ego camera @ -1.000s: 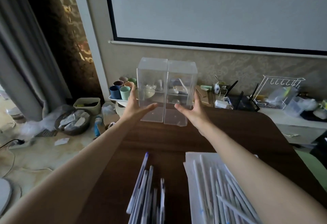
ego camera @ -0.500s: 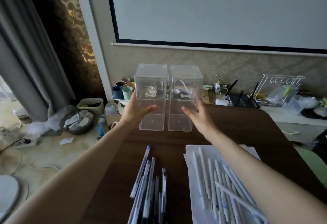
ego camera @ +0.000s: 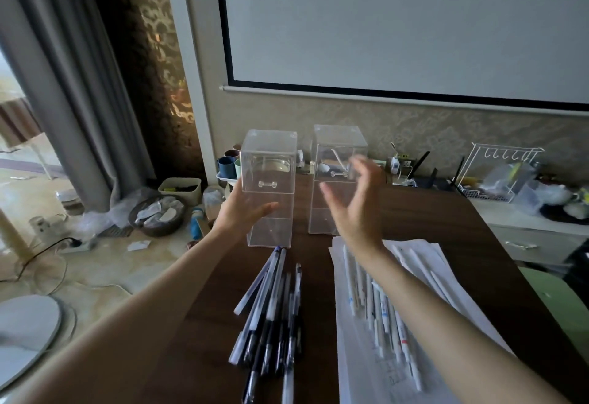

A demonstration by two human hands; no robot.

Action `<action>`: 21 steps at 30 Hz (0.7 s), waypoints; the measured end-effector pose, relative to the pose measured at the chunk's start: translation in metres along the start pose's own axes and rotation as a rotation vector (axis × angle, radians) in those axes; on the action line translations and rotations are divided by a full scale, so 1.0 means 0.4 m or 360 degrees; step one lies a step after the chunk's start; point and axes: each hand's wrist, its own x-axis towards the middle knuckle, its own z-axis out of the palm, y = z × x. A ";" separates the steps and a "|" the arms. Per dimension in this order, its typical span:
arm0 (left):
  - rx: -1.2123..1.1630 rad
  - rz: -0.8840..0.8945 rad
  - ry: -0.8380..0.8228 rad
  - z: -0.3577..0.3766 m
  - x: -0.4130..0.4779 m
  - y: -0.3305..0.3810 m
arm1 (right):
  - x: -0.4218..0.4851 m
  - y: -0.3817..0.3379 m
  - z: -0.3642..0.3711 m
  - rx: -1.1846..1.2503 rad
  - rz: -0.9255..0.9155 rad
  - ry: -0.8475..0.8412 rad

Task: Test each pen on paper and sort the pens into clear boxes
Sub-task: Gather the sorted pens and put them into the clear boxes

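Pens [ego camera: 274, 314] are lying unsorted; left hand [ego camera: 245, 209] is steadying tall clear plastic box [ego camera: 269, 190], fingers spread; right hand [ego camera: 357, 199] is hovering open, empty.

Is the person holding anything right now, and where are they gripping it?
The left hand rests on the lower left side of the left clear box, steadying it rather than lifting. The right hand is open, blurred, holding nothing.
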 end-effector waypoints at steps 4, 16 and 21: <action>0.0036 0.0000 -0.0001 -0.002 -0.021 -0.002 | 0.046 -0.125 0.080 0.0252 0.0174 -0.0681; 0.0121 0.0033 0.0088 0.001 -0.046 0.007 | 0.063 -0.186 0.100 0.0542 0.0866 -0.0633; 0.0153 0.0024 0.0092 0.001 -0.044 0.012 | 0.059 -0.193 0.086 0.0594 0.0864 -0.0714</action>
